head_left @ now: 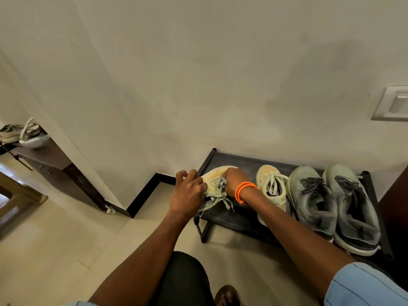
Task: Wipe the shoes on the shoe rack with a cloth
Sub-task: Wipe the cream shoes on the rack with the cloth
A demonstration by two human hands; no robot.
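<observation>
A low black shoe rack (234,219) stands against the wall. At its left end a pale yellow shoe (215,176) lies tipped onto its side. My left hand (188,192) grips this shoe from the left. My right hand (233,181), with orange bands on the wrist, presses a bunched grey cloth (221,184) against the shoe's laces. A second pale yellow shoe (272,186) stands upright to the right, then a pair of grey-green sneakers (313,202) (353,208).
The wall runs close behind the rack, with a switch plate (391,103) at the right. A dark table (55,164) with more shoes (31,133) on it stands at the left. My knee (183,277) and sandalled foot (227,295) are below on the tiled floor.
</observation>
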